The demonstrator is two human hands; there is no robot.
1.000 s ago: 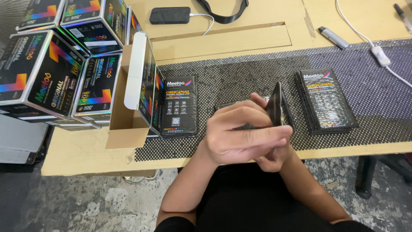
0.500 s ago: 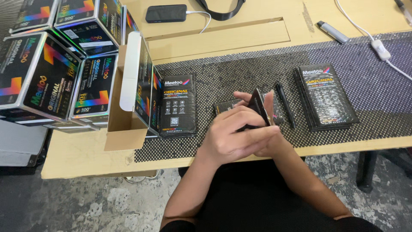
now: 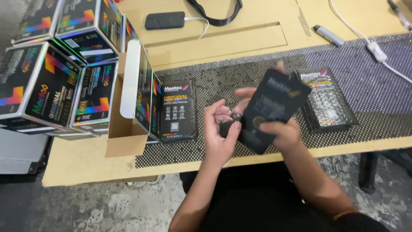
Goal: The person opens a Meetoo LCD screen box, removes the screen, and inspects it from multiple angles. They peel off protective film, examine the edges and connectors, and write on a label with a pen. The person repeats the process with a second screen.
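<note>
Black flat packet [image 3: 272, 112] now faces up, gripped by right hand [image 3: 281, 131]; left hand [image 3: 219, 129] fingers pinch one small coil [image 3: 234, 117]; one stack [image 3: 326, 99] unmoved

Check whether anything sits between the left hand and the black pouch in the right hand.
Nothing visible does. The left hand is beside the flat black pouch held up by the right hand, with a small metallic piece at the left fingertips, close to the pouch's edge.
</note>
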